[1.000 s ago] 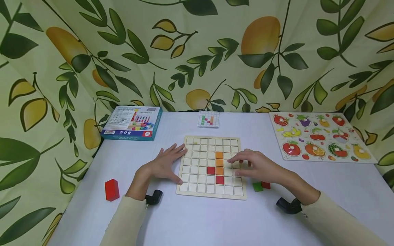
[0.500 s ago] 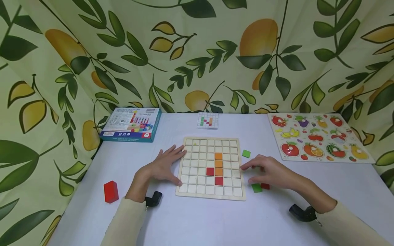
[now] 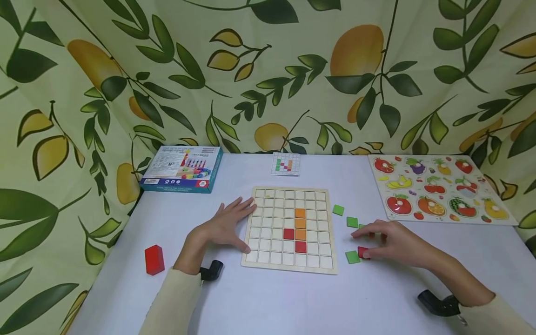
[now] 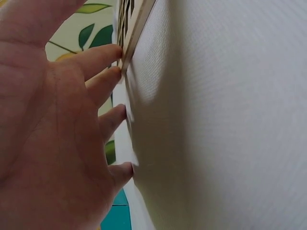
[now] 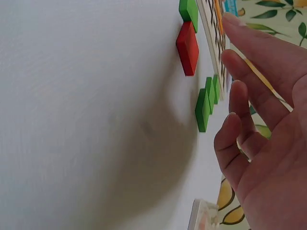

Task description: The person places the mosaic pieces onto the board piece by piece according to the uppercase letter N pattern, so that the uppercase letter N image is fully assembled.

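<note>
A wooden grid board [image 3: 268,258] lies mid-table, with a column of orange tiles [image 3: 300,223] and two red tiles [image 3: 289,233] in its squares. My left hand [image 3: 224,226] rests spread at the board's left edge, fingertips and thumb against the frame. To the right of the board my right hand [image 3: 391,239] hovers with relaxed fingers, holding nothing. Its thumb overlaps a loose red tile [image 5: 188,48] in the head view; in the right wrist view the hand is apart from that tile. Several loose green tiles [image 3: 352,257] lie around it, one partly hidden behind the fingers.
A small pattern card [image 3: 286,164] lies behind the board. At the back left is a boxed toy set [image 3: 182,168], and at the back right a fruit puzzle board [image 3: 439,188]. A red block [image 3: 154,259] stands left of my left forearm. Leaf-patterned cloth hangs behind the table.
My right hand has moved right, off the grid board and over to the loose tiles. This uncovers green tiles beside the board. The left hand has stayed in place.
</note>
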`<action>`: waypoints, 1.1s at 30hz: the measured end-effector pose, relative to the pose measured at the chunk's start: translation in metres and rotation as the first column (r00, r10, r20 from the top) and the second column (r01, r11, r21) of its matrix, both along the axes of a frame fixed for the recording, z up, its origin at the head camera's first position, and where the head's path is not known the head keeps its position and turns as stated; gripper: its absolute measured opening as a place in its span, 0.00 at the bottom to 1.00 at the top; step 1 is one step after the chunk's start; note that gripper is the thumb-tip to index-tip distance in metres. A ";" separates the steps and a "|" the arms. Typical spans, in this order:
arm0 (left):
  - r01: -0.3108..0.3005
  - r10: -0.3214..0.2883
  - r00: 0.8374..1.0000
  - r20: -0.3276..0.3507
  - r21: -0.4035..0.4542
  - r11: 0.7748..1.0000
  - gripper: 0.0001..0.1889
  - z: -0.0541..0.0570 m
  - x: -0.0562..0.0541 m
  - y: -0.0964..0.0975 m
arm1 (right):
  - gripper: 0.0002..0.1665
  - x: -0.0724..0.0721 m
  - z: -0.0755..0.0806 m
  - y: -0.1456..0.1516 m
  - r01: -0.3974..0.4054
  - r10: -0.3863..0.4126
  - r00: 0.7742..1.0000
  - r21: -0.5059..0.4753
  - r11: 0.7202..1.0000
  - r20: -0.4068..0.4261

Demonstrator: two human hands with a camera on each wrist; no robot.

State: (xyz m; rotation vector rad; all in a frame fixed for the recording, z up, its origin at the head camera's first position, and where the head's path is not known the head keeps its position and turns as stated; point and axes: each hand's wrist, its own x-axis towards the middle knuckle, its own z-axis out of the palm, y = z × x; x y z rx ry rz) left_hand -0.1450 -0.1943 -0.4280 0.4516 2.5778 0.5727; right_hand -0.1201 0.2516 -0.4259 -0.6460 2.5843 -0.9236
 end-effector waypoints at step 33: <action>0.008 -0.008 1.000 -0.009 0.001 1.000 0.64 0.000 0.000 0.000 | 0.15 -0.002 -0.016 0.007 -0.096 0.104 0.990 -0.081 0.992 0.100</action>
